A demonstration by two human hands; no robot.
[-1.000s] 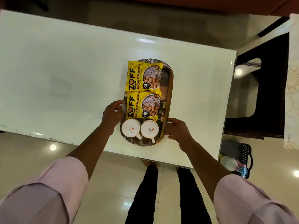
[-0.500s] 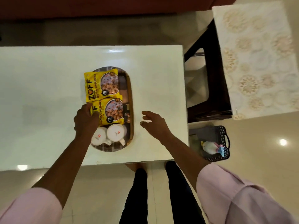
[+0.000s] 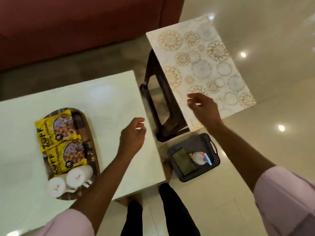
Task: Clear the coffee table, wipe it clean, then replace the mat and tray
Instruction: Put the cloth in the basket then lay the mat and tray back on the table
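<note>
Near the centre of the frame, the left hand (image 3: pixel 132 137) hovers above the white coffee table (image 3: pixel 109 101), fingers loosely curled and holding nothing. To its right, the right hand (image 3: pixel 203 108) reaches with relaxed, spread fingers over the near edge of a patterned mat (image 3: pixel 204 60), which lies on a dark stool (image 3: pixel 162 106) in the upper right; whether the fingers touch the mat cannot be told because of blur.

In the lower left, the oval tray (image 3: pixel 92 150) already sits on the table, carrying two yellow snack packets (image 3: pixel 58 142) and two white cups (image 3: pixel 68 181).

The step in hand looks like fetching the mat (the tray would then need lifting so the mat can go beneath it). The next move likely calls for gripping the mat's edge and sliding it off the stool without creasing it.

A black basket (image 3: pixel 213 159) on the floor at lower right holds a pale, indistinct object. A reddish sofa (image 3: pixel 85 23) is cut off at the top.
</note>
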